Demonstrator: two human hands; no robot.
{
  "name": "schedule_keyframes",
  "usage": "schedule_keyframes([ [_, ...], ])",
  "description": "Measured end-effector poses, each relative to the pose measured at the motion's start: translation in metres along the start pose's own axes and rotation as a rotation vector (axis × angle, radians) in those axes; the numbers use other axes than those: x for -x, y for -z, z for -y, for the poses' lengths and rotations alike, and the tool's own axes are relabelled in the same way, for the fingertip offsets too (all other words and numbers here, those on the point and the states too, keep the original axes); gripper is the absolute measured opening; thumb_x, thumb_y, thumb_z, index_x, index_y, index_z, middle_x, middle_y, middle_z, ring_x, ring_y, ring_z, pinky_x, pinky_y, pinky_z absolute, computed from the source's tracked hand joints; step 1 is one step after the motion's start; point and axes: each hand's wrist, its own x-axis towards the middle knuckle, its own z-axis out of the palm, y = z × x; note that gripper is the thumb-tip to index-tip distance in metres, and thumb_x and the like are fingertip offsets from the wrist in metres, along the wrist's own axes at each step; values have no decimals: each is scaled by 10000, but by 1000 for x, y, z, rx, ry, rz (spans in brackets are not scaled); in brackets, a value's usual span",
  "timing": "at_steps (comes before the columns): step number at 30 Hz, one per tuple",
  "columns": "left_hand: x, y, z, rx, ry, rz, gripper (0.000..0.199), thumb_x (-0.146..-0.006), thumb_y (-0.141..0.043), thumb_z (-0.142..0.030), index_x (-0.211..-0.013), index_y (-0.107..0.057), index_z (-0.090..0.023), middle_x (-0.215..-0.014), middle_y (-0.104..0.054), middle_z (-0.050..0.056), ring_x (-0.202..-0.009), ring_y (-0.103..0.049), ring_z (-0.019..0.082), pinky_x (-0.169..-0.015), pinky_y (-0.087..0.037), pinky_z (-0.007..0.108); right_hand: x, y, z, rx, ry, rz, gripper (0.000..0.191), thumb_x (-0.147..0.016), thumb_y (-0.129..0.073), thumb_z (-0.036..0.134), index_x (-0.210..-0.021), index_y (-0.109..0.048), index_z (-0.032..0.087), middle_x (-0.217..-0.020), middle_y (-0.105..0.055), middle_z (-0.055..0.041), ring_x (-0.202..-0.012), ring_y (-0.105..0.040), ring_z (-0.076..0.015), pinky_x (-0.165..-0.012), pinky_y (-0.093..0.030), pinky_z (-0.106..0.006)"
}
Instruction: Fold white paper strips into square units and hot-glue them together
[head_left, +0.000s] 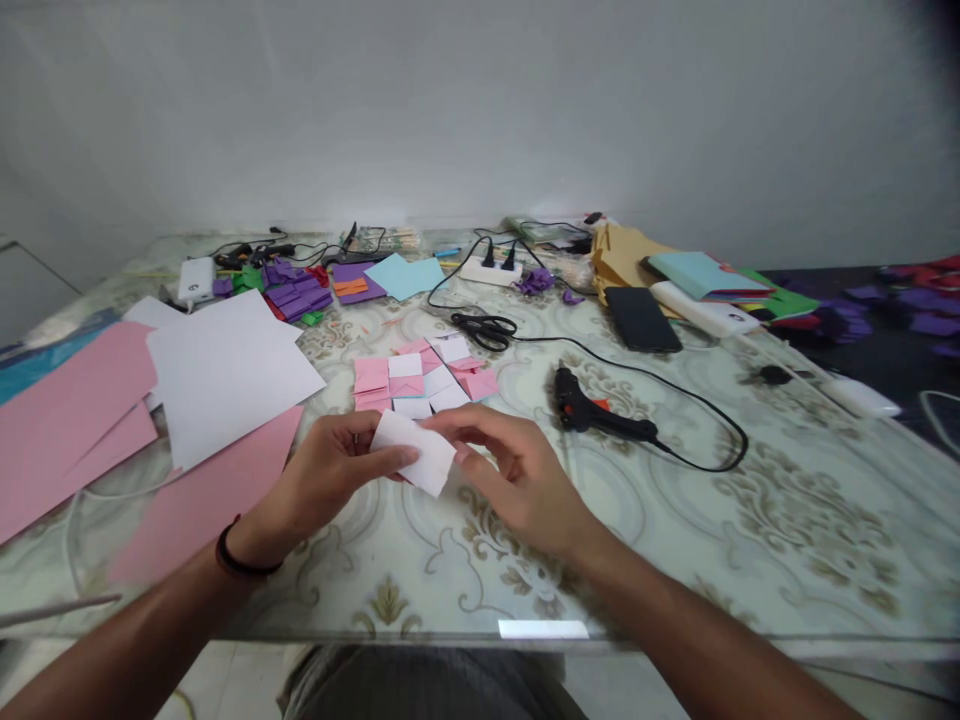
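Note:
A small white piece of paper (420, 452) is held up above the near middle of the table. My left hand (330, 465) pinches it between thumb and fingers from the left. At its right edge are the thumb and fingertips of my right hand (517, 475), closed around that side. Just beyond the hands lies a cluster of folded pink and white paper pieces (406, 384), partly hidden by the fingers. To the right a black glue gun (607, 415) rests on its side, with its cord curving away. Black-handled scissors (486, 330) lie behind the folded pieces.
White sheets (232, 370) and pink sheets (67, 430) spread over the left side. Purple folded papers (296, 295) sit behind them. A power strip (491, 270), a black phone (643, 320) and stacked coloured papers (705, 275) stand farther back. A white paper strip (543, 629) lies by the front edge.

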Motion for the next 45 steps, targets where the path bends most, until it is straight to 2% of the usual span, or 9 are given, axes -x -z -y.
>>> schedule_keyframes([
  [3,2,0,0,-65,-22,-76,226,-819,-849,-368,-866,-794,-154,-771,-786,46,-700,-718,181,-642,-591,278,0,-1,-2,-48,-69,1,230,-966,-590,263,-1158,-711,227,-995,-761,-50,-895,-716,-197,-763,-552,-314],
  [6,3,-1,1,-108,-32,-117,194,-834,-835,-358,-854,-798,-168,-758,-780,30,-644,-678,151,-567,-519,241,0,-2,-4,-11,-145,7,202,-966,-621,353,-1056,-731,209,-889,-742,-44,-799,-686,-189,-686,-525,-297],
  [9,3,-2,0,-67,-34,-42,169,-846,-822,-347,-886,-811,-184,-811,-796,39,-711,-704,175,-626,-543,266,-2,-3,-3,45,-185,-4,173,-937,-674,354,-892,-724,195,-771,-706,-20,-712,-647,-169,-647,-496,-283],
  [13,3,-3,0,-87,-75,34,173,-885,-781,-374,-889,-822,-205,-792,-779,34,-705,-686,168,-616,-529,262,-4,-3,1,71,-66,64,210,-938,-659,265,-741,-674,191,-689,-665,11,-655,-603,-139,-641,-459,-266],
  [17,4,-1,2,-165,-101,17,182,-898,-773,-370,-851,-819,-200,-744,-752,25,-640,-617,133,-547,-451,229,-4,-3,2,69,-51,109,204,-941,-653,232,-742,-671,191,-695,-660,15,-662,-598,-134,-647,-449,-263],
  [20,5,-1,1,-200,-120,-9,151,-906,-771,-344,-860,-822,-209,-757,-765,15,-639,-614,120,-549,-439,218,-3,-5,-1,43,-76,75,131,-940,-666,240,-818,-675,193,-754,-670,8,-712,-608,-140,-684,-473,-270],
  [26,6,-1,1,-287,-200,-18,110,-911,-772,-316,-882,-820,-221,-812,-790,19,-708,-667,135,-589,-476,222,0,-5,-4,-13,-27,25,87,-922,-702,224,-839,-683,206,-802,-697,-7,-760,-633,-156,-725,-497,-296],
  [33,9,1,3,-255,-313,-46,60,-919,-774,-249,-942,-829,-237,-920,-825,21,-830,-736,157,-761,-558,246,0,-4,-1,40,52,8,53,-904,-736,197,-877,-691,203,-847,-710,-13,-785,-649,-156,-753,-504,-305],
  [45,11,0,5,-304,-473,-23,125,-920,-757,-145,-986,-798,-243,-931,-810,4,-844,-738,138,-786,-574,247,0,-4,-3,13,211,-7,71,-918,-728,133,-880,-715,192,-870,-736,-29,-820,-685,-155,-768,-533,-307],
])
